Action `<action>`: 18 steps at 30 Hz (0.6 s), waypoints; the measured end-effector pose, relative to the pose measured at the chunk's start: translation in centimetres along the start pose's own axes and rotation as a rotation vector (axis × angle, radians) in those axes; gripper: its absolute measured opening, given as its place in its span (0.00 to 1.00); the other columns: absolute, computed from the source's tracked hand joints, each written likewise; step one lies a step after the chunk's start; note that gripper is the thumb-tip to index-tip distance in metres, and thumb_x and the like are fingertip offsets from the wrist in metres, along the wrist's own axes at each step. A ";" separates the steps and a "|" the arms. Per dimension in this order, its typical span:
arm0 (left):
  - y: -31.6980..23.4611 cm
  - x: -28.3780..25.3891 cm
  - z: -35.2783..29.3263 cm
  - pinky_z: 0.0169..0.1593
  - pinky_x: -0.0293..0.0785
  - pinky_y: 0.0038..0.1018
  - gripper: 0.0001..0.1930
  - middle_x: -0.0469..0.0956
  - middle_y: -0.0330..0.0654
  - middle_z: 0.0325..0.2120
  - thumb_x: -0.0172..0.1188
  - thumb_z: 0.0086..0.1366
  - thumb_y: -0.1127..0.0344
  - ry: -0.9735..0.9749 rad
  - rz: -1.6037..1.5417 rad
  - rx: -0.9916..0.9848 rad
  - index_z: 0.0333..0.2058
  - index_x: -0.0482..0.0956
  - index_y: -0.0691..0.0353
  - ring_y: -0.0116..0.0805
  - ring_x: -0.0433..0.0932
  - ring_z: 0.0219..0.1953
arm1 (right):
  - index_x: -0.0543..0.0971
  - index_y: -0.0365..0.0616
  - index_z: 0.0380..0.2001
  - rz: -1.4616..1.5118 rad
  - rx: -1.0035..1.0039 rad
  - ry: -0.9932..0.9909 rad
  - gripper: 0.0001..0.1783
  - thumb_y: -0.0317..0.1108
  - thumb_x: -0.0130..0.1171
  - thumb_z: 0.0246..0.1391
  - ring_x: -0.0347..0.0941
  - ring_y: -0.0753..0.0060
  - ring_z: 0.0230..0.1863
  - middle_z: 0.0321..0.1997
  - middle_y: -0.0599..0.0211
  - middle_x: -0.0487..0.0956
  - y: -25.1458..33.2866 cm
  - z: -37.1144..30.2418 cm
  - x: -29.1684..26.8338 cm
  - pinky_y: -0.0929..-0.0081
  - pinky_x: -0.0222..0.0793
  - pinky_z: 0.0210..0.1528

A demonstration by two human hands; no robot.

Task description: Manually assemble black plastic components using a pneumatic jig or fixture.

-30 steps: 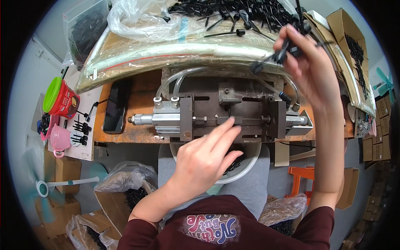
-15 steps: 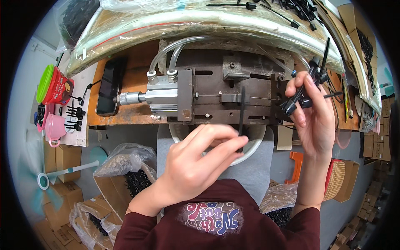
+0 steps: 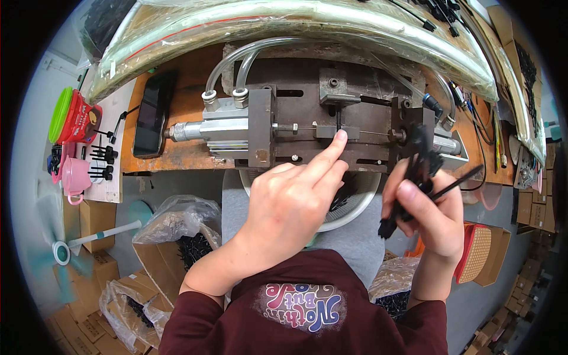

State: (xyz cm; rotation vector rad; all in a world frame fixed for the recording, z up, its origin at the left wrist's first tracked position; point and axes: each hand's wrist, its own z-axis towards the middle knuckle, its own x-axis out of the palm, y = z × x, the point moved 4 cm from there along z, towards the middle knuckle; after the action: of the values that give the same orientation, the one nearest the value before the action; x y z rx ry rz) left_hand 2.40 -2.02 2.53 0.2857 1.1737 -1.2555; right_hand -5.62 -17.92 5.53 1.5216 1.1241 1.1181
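My left hand (image 3: 290, 198) reaches over the near edge of a dark metal fixture (image 3: 302, 77). Its index finger is stretched out, and the tip touches the near end of a thin black plastic rod (image 3: 339, 118). That rod lies across a small metal block (image 3: 325, 132) at the fixture's middle, its far end at a bracket (image 3: 338, 89). The left thumb is hidden; the other fingers are loosely bent. My right hand (image 3: 435, 213), lower right of the fixture, is closed around a bunch of black plastic stemmed parts (image 3: 419, 171), partly blurred.
Air cylinders (image 3: 225, 131) with clear hoses flank the fixture. A phone (image 3: 152, 118), a pink cup (image 3: 77, 177) and a red tub (image 3: 86, 118) stand left. A white basket (image 3: 361, 207) holding black parts sits below the bench edge. Plastic-wrapped material (image 3: 296, 26) lies behind.
My left hand has moved forward and brought the black rod from above the basket onto the block, where its fingertip touches it. My right hand has come down and nearer with its bunch.
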 end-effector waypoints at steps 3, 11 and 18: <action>0.9 -0.2 0.5 0.31 0.77 0.23 0.13 0.80 0.47 0.50 0.66 0.57 0.72 -0.085 -0.367 -0.084 0.42 0.83 0.64 0.30 0.81 0.26 | 0.78 0.38 0.36 0.020 0.154 0.167 0.07 0.32 0.60 0.61 0.62 0.91 0.18 0.26 0.70 0.78 -0.8 -0.1 0.2 0.87 0.54 0.19; 0.6 -0.9 1.0 0.33 0.80 0.22 0.15 0.81 0.54 0.41 0.61 0.61 0.79 0.265 -1.504 -0.603 0.47 0.78 0.74 0.29 0.82 0.30 | 0.79 0.39 0.48 0.051 0.332 0.365 0.16 0.33 0.63 0.59 0.75 0.83 0.32 0.31 0.74 0.80 -1.8 -0.5 1.4 0.86 0.66 0.28; 1.5 -4.0 -0.8 0.39 0.86 0.32 0.17 0.77 0.61 0.45 0.63 0.57 0.78 -0.087 -1.312 -0.358 0.46 0.78 0.76 0.42 0.83 0.39 | 0.74 0.34 0.32 0.066 -0.023 -0.106 0.08 0.30 0.55 0.63 0.61 0.87 0.13 0.27 0.58 0.78 -1.9 -1.1 -1.4 0.88 0.54 0.16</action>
State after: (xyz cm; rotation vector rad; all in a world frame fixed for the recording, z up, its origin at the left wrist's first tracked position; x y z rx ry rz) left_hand 3.81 1.39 4.76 -0.9570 1.5082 -2.0562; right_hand -7.19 -18.80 3.67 1.5913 0.9926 1.0775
